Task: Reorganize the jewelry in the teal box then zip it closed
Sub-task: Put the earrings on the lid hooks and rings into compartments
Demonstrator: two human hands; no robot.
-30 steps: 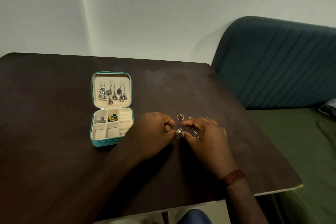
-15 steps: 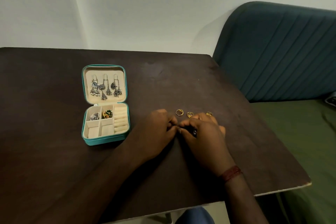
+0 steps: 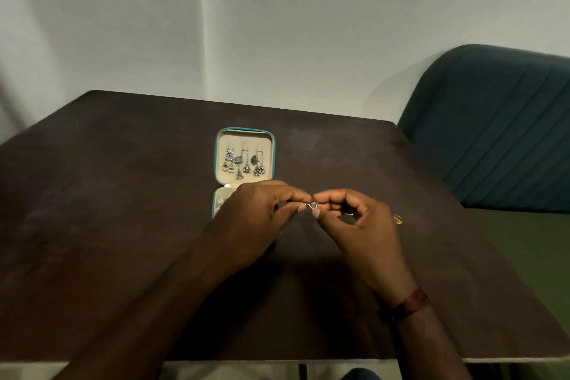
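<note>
Pinching one small earring with left hand and right hand over the table. Hiding half the open box behind the left hand. Sitting just beyond the right hand, a ring, well inside the table's edge.

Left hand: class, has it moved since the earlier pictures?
Yes. The left hand has shifted toward the teal box and now hides most of its lower half, which showed fully before.

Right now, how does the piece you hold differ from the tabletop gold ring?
Left hand and right hand pinch the small piece; the gold ring lies loose on the table. The small piece has a pale centre; the gold ring is yellow. Both are outside the teal box.
</note>
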